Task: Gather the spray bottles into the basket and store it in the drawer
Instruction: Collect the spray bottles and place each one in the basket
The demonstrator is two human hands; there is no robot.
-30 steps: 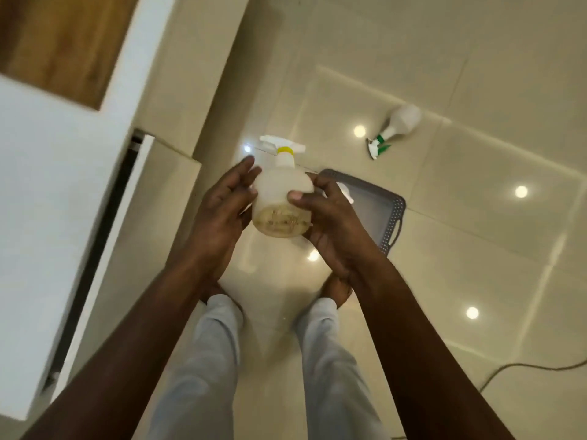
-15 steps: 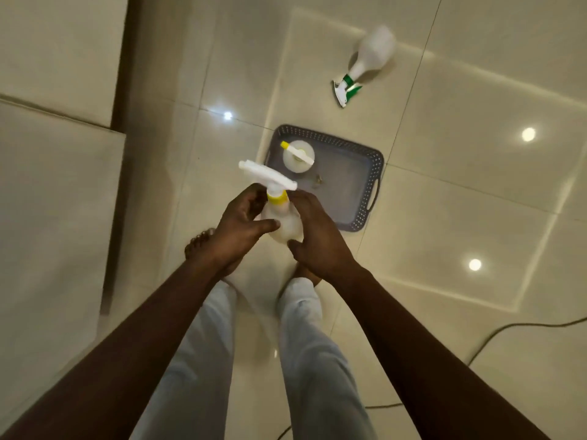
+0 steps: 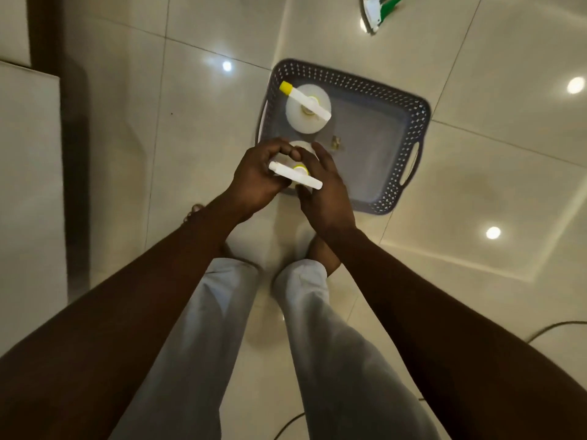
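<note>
A grey perforated basket (image 3: 416, 122) sits on the tiled floor in front of my feet. One white spray bottle with a yellow nozzle (image 3: 308, 109) stands upright in its far left corner. Both hands hold a second white spray bottle with a yellow collar (image 3: 297, 177) over the basket's near left corner. My left hand (image 3: 260, 179) grips its left side and my right hand (image 3: 327, 192) its right side. The bottle's body is mostly hidden by my fingers. A third bottle with a green and white trigger (image 3: 379, 7) lies on the floor beyond the basket, cut by the top edge.
Pale cabinet fronts (image 3: 25, 185) run along the left side with a dark gap beside them. A dark cable (image 3: 556, 328) lies on the floor at the lower right. My legs in light trousers and bare feet stand just behind the basket.
Both hands have carried the held bottle forward and down, from chest height to over the basket's near left corner. My view has tilted down onto the basket.
</note>
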